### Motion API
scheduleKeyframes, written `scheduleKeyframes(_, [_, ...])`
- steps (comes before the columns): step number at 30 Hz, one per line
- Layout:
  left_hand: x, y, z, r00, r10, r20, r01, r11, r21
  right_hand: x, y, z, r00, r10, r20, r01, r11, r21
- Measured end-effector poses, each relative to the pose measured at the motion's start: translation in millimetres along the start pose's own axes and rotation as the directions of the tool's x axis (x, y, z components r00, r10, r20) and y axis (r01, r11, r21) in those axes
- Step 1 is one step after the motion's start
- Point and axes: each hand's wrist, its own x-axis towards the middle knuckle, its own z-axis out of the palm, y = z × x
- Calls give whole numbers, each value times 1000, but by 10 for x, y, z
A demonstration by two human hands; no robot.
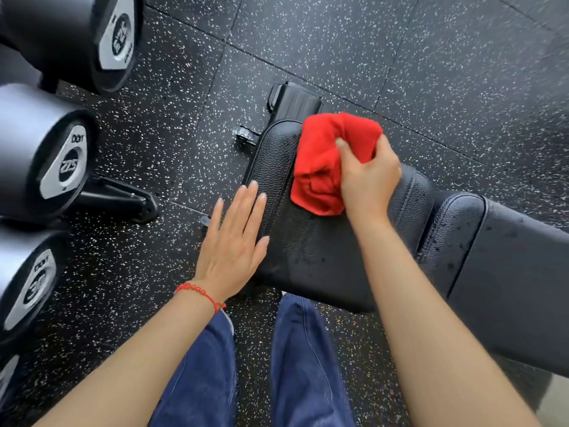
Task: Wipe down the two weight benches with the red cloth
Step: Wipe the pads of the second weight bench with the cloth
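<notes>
A black padded weight bench (311, 248) runs from the centre toward the right edge, its seat pad in front of me and its longer back pad (508, 272) to the right. A bunched red cloth (323, 161) lies on the far end of the seat pad. My right hand (368, 177) grips the cloth and presses it onto the pad. Flat, with straight fingers, my left hand (235, 241) is at the seat pad's left edge, with a red string bracelet on its wrist. Only one bench is in view.
Three large black dumbbells (46, 161) sit on a rack along the left side, and one rack foot (123, 198) sticks out onto the speckled rubber floor (431, 57). The bench's frame end and a small wheel (246, 135) show beyond the seat. My legs in blue trousers stand below.
</notes>
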Motion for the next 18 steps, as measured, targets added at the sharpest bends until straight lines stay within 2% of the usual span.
scheduleKeyframes(5, [11, -21, -4, 999, 29, -13, -29, 1000, -5, -741, 321, -225, 993, 79, 93, -82, 996, 22])
scheduleKeyframes(10, [5, -24, 13, 999, 37, -22, -38, 999, -20, -1496, 531, -489, 978, 97, 184, -106, 994, 36])
scheduleKeyframes(18, [8, 51, -31, 999, 21, -50, -21, 1000, -13, -984, 474, -381, 990, 46, 132, -51, 998, 38])
